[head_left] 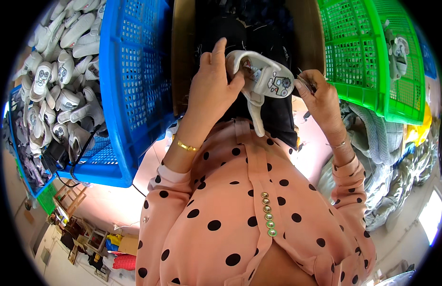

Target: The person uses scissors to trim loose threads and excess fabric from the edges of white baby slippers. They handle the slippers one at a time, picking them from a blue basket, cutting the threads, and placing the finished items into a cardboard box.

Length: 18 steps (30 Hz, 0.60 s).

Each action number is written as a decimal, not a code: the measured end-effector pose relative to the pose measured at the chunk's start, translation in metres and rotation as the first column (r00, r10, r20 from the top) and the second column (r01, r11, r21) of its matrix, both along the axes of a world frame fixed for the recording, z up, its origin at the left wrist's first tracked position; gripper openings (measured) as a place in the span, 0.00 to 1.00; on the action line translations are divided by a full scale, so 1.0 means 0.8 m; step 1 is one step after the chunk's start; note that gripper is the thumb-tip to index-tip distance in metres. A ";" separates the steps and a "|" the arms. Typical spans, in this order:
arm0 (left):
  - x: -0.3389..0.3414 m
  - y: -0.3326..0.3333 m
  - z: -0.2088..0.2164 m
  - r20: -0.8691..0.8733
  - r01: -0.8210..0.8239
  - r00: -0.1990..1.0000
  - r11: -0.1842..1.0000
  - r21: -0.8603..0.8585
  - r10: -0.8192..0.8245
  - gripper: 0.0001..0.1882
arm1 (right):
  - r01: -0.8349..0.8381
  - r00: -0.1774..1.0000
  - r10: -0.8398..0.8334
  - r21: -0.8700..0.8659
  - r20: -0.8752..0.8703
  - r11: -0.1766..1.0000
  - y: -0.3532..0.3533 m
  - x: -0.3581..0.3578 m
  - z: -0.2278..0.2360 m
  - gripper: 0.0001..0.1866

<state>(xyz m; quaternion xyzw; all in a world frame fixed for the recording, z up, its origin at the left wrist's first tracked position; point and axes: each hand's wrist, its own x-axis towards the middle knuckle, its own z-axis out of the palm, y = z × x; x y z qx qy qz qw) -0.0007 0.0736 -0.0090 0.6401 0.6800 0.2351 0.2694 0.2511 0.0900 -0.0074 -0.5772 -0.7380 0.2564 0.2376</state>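
My left hand [214, 81] grips a small off-white shoe [273, 85], its thumb in the opening and its fingers behind. A dark vehicle drawing is printed on the shoe's rounded toe, and a pale strap hangs down from it. Just right of the toe, my right hand [318, 93] is closed in a pinch. A small dark metal tool shows between its fingers, mostly hidden by them. Below the shoe lies my lap in dark trousers.
At the left, a blue plastic crate [135, 95] stands beside a heap of similar off-white shoes [63, 71]. Green crates [354, 52] rise at the right, with a shoe [399, 52] in the outer one. Grey fabric [373, 133] piles up below them. A black cable [82, 155] hangs over the blue crate.
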 end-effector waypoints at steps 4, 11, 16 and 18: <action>0.001 0.009 -0.004 0.156 -0.025 0.988 0.982 0.189 -0.005 0.18 | -0.036 0.995 0.041 -0.057 0.089 0.998 -0.010 0.016 -0.012 0.21; -0.002 -0.008 0.027 0.198 -0.149 0.977 0.932 0.330 0.086 0.27 | -0.392 0.662 -0.124 -0.482 -0.739 0.784 -0.044 0.001 0.001 0.52; -0.013 -0.031 0.063 0.295 -0.158 0.951 0.962 0.223 0.088 0.31 | -0.195 0.885 0.008 -0.354 -0.466 0.915 -0.033 -0.031 0.013 0.18; -0.031 -0.045 0.095 0.413 -0.010 0.907 0.980 0.201 -0.075 0.30 | -0.184 0.847 -0.087 -0.443 -0.524 0.877 -0.019 -0.018 0.019 0.17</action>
